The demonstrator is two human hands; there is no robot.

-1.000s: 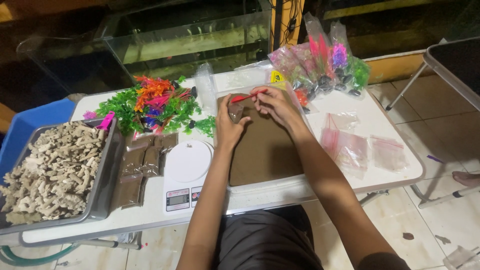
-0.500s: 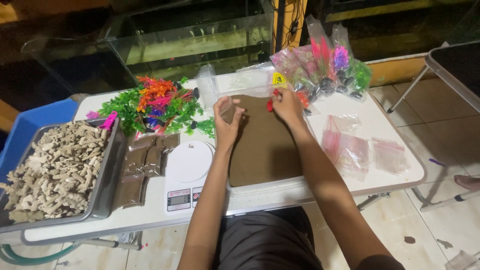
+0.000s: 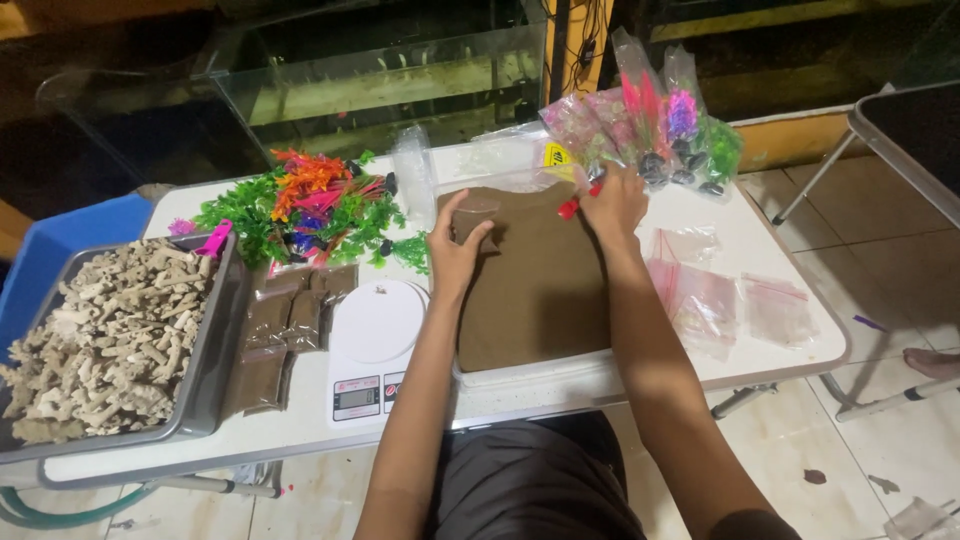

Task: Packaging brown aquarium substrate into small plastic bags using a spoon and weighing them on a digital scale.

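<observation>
tray of sand (image 3: 530, 290) at table centre, scale (image 3: 372, 340) to its left, bin of chunks (image 3: 100, 340) far left, empty bags (image 3: 720, 300) right

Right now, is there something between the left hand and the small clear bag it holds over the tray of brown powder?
Nothing visible. The left hand already grips the small clear bag directly, above the brown powder tray. The right hand holds a red scoop beside it.

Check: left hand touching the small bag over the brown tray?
Touching. Head view: left hand pinches the small bag, thumb and fingers wrapped around it above the brown tray.
</observation>
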